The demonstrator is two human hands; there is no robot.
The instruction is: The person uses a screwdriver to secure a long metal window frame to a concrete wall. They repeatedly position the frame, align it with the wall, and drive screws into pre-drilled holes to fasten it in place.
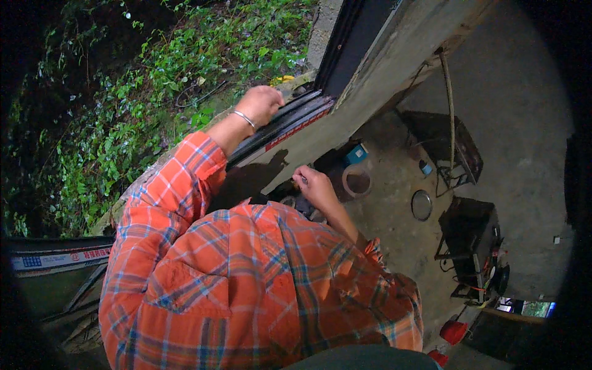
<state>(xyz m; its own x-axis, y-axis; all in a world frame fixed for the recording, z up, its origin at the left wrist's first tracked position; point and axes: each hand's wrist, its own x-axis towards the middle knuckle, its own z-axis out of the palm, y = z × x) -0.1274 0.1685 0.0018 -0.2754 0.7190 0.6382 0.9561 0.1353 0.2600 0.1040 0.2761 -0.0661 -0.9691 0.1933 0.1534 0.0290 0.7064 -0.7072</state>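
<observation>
Lettering in pale marks runs along a red strip (299, 129) on the inner edge of the dark window frame (290, 115), and more red characters sit beside a blue grid-like patch on a pale label band (61, 257) at the lower left. The frame slants between the green plants (185, 68) outside and the pale wall (370, 92) inside, close by the left hand (262, 103). That arm stretches forward and bends in toward the frame, its back-of-hand side up, a silvery bangle (245, 118) round the wrist. Its fingers curl inward; whether they pinch anything or touch the frame, I cannot tell. The right hand (314, 186) is lower, in front of the chest of the orange plaid shirt (246, 271), its forearm angling up and to the left. Its fingers are bent toward the thumb, and a small dark spot shows at their tips, too small to identify. Beyond it are a blue box (356, 154) and a pinkish round tub (357, 182).
</observation>
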